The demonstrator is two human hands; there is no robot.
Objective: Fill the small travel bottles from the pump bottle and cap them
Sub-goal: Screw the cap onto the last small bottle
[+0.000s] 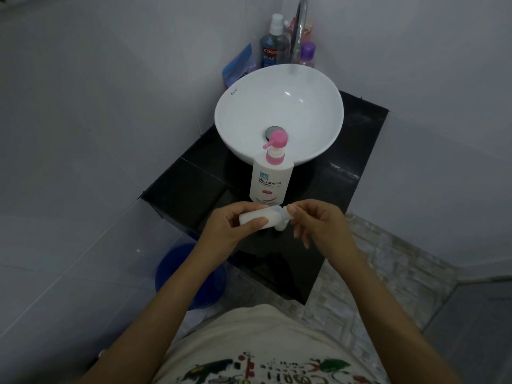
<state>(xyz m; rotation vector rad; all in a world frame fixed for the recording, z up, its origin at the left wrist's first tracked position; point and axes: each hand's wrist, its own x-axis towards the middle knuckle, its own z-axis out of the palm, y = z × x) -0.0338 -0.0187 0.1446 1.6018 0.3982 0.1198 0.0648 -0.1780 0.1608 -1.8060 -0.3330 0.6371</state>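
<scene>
A white pump bottle (271,182) with a pink pump head stands upright on the black counter, just in front of the basin. My left hand (235,225) holds a small white travel bottle (256,217) lying sideways, neck pointing right. My right hand (318,225) pinches the cap (279,213) at that bottle's neck with thumb and forefinger. Below the hands a second small white bottle (280,226) peeks out on the counter, mostly hidden.
A white round basin (318,87) sits on the black tiled counter (182,187), with a chrome tap (300,26) behind it. Mouthwash (273,48), a purple-capped bottle (307,55) and a blue pouch (239,66) stand at the back. A blue bucket (180,273) is on the floor at left.
</scene>
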